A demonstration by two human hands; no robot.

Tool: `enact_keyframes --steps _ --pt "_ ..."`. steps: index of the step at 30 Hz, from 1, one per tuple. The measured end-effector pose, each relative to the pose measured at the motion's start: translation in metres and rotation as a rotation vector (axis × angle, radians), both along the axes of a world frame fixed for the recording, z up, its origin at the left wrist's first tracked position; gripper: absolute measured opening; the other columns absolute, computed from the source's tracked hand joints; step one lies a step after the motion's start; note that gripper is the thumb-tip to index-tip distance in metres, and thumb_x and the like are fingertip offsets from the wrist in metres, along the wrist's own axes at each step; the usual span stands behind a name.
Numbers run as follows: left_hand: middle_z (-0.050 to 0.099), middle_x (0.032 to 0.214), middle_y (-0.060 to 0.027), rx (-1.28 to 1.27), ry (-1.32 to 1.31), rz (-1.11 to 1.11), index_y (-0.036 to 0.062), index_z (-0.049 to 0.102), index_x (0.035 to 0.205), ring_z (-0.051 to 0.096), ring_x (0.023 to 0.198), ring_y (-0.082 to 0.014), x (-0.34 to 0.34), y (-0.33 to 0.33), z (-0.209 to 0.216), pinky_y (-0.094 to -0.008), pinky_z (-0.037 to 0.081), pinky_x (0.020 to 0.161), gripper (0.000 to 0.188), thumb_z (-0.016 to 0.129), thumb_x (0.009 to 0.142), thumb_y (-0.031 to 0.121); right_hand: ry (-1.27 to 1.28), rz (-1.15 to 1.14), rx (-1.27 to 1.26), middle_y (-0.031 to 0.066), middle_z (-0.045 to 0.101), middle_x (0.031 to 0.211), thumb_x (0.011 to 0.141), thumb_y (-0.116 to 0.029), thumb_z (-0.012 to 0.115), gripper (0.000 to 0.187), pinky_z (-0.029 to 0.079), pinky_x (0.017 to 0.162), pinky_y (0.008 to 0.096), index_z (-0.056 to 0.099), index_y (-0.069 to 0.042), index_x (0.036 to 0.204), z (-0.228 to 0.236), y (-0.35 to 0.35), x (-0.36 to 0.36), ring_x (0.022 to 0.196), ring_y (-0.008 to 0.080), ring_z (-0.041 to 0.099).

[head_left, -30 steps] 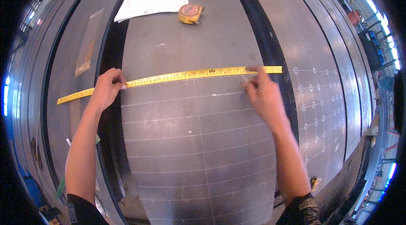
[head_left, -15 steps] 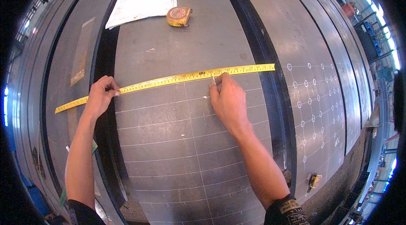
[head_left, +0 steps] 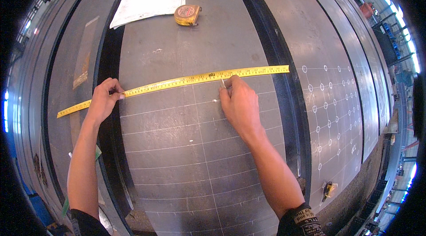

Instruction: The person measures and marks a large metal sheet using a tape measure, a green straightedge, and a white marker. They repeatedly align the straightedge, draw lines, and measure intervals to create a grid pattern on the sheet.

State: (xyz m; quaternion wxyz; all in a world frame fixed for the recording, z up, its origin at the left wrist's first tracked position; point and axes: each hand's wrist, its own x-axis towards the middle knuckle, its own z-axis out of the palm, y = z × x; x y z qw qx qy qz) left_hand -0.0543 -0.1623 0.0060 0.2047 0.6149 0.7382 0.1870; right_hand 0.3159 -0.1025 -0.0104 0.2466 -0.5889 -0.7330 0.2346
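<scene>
A yellow measuring-tape blade [head_left: 177, 81] lies crosswise over a grey steel beam, its ends reaching past the dark flanges on both sides. My left hand [head_left: 104, 102] pinches the blade near the left flange, thumb and fingertips at its lower edge. On the right, my right hand [head_left: 242, 107] holds a thin pale marking stick [head_left: 222, 83], probably chalk, with its tip at the blade's lower edge. The fingertips of that hand touch the blade. Thin white cross lines and one lengthwise line mark the steel face [head_left: 164, 125] below the blade.
Beyond the blade lie folded white papers [head_left: 148, 5] and a yellow tape measure case [head_left: 187, 15]. Dark raised flanges [head_left: 262, 27] run along the beam. A neighbouring beam [head_left: 328, 147] carries white circles and lines, with a small yellow-and-black tool [head_left: 328, 190] near its lower end.
</scene>
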Motion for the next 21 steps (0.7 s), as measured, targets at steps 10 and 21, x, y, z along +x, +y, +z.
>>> enact_keyframes --steps 10,21 --pt "0.063 0.09 -0.0116 0.022 -0.011 -0.008 -0.003 0.06 0.087 0.063 0.088 -0.0262 -0.003 0.0 -0.001 -0.038 0.048 0.084 0.014 0.072 0.08 -0.002 -0.078 -0.018 0.062 0.0252 0.068 0.101 0.09 -0.014 0.063 0.024 0.058 0.077 0.0561 0.057 0.002 0.107 -0.005 0.0 -0.013 0.087 0.0477 0.07" --pt "0.062 0.086 -0.0122 0.029 -0.053 -0.001 -0.0037 0.058 0.085 0.063 0.086 -0.0261 -0.007 -0.008 -0.006 -0.0372 0.048 0.081 0.016 0.072 0.077 -0.002 -0.354 0.062 -0.262 0.0259 0.069 0.105 0.088 -0.014 0.064 0.027 0.059 0.079 0.0533 0.059 0.001 0.109 0.084 -0.041 0.005 0.091 0.0461 0.071"
